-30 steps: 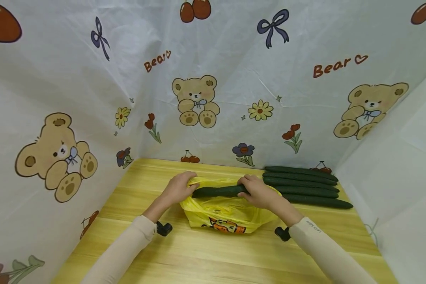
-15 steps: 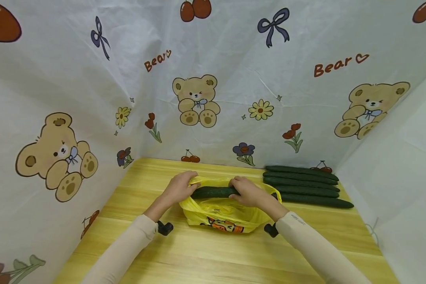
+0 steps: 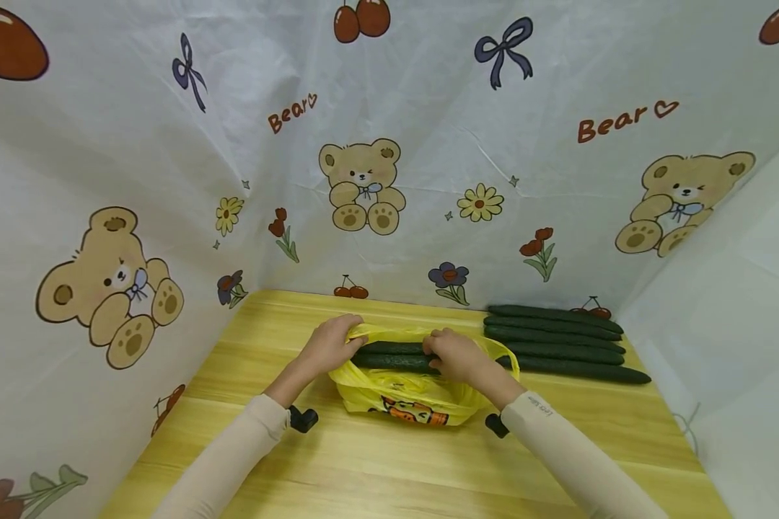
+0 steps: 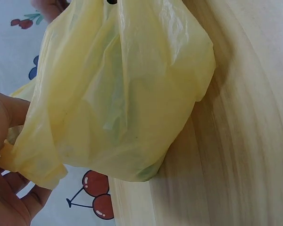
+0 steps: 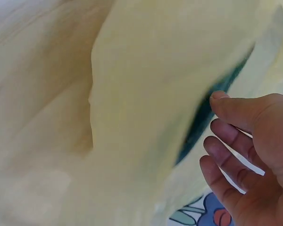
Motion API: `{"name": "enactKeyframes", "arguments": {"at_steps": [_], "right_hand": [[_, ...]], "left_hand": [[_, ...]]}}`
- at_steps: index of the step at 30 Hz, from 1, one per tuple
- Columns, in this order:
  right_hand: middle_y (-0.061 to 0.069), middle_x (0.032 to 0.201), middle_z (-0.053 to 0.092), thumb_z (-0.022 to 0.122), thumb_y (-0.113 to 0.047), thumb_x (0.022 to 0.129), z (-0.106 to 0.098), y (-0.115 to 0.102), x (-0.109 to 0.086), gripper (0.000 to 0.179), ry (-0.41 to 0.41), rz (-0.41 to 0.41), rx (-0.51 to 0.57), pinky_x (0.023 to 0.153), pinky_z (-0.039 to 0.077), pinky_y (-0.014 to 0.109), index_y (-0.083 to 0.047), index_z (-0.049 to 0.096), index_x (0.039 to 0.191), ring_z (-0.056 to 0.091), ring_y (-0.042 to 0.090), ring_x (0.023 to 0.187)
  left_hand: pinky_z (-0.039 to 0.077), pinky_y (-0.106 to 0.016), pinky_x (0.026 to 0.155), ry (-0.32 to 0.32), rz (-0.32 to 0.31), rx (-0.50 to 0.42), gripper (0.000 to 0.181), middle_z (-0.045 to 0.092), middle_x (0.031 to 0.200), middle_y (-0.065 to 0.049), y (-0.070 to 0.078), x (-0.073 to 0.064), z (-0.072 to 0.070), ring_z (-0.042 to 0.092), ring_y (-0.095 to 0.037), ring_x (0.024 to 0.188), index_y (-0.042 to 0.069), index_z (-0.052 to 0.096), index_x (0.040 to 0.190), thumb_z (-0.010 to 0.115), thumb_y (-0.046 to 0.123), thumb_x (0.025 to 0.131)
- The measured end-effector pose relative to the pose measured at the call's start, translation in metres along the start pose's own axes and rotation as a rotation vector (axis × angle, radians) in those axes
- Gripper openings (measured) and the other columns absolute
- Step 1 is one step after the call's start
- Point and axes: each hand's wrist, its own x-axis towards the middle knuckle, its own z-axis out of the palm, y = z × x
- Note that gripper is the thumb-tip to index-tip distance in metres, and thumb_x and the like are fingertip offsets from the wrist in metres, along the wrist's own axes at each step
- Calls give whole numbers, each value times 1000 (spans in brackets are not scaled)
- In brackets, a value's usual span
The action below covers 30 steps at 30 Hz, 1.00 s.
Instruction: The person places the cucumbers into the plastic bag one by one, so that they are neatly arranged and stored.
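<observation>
A yellow plastic bag (image 3: pixel 363 395) with an orange cartoon print lies on the table, mouth facing up. My left hand (image 3: pixel 327 346) pinches its rim at the left end; the left wrist view shows bunched plastic (image 4: pixel 33 162) between thumb and fingers. Two dark green cucumbers, a front one (image 3: pixel 392 362) and a rear one (image 3: pixel 396 347), lie side by side in the bag's mouth. Over their right part is my right hand (image 3: pixel 457 355). In the right wrist view its fingers are loosely bent and apart from the thumb, whose tip overlaps a cucumber (image 5: pixel 203 113).
Several cucumbers (image 3: pixel 558 335) lie in a row on the wooden table (image 3: pixel 389 468) at the back right, close by the bag's right handle loop. A white sheet with printed bears (image 3: pixel 366 187) stands behind and along the sides.
The right hand has moved left with a cucumber, lowered it into the bag and loosened its fingers. Two cucumbers now show in the mouth. The left hand keeps its place on the rim.
</observation>
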Motion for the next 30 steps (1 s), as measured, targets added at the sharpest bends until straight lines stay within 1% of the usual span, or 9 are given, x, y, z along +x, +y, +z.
{"name": "enactKeyframes", "arguments": {"at_steps": [4, 7, 11, 16, 19, 22, 26, 30], "right_hand": [[9, 114, 71, 79, -15, 99, -13, 9, -10, 20, 9, -2, 42, 91, 61, 45, -9, 72, 117, 68, 28, 104], [10, 116, 71, 79, -16, 99, -23, 22, -24, 22, 21, 16, 75, 90, 61, 46, -9, 72, 119, 69, 28, 105], [11, 116, 73, 79, -16, 99, -35, 51, -51, 22, 66, 46, 94, 89, 61, 47, -8, 72, 119, 70, 29, 104], [10, 110, 74, 76, -14, 101, -48, 99, -91, 17, 120, 111, 108, 90, 60, 51, -6, 73, 115, 71, 30, 101], [9, 108, 75, 74, -14, 102, -48, 128, -117, 14, 114, 184, 126, 89, 61, 53, -5, 73, 113, 72, 30, 99], [12, 106, 75, 74, -14, 101, -42, 157, -145, 15, 72, 246, 143, 85, 60, 53, -3, 73, 111, 71, 31, 96], [19, 107, 73, 77, -13, 98, -30, 193, -179, 24, 25, 298, 167, 84, 59, 55, 4, 71, 114, 69, 37, 97], [28, 114, 70, 81, -13, 94, -16, 223, -206, 36, 43, 334, 141, 88, 57, 62, 9, 67, 120, 68, 48, 103]], "left_hand": [[60, -52, 98, 4, 12, 3, 32, 75, 129, -7, 0, 0, 1, 73, -29, 114, 12, 71, 131, 74, 28, 104], [60, -52, 97, 1, 16, 2, 31, 75, 129, -8, 0, 1, 2, 73, -29, 113, 12, 71, 131, 74, 28, 104], [59, -55, 102, -10, 4, -6, 37, 73, 136, -9, 1, 0, 1, 71, -33, 122, 10, 70, 137, 74, 29, 104], [57, -56, 107, -25, -19, -10, 43, 71, 142, -11, 2, -2, 0, 68, -35, 131, 9, 67, 142, 72, 31, 105], [57, -56, 107, -23, -21, -13, 44, 71, 142, -12, 2, -3, 0, 68, -35, 130, 8, 67, 142, 72, 31, 105], [57, -57, 107, -21, -20, -11, 44, 71, 142, -12, 2, -4, 1, 68, -36, 130, 7, 67, 142, 72, 29, 105], [56, -57, 108, -27, -22, -10, 45, 70, 143, -12, 3, -3, 2, 68, -36, 131, 7, 66, 143, 72, 30, 105], [57, -57, 107, -26, -16, -7, 45, 70, 143, -12, 4, -1, 2, 68, -36, 131, 7, 67, 143, 72, 31, 105]]}}
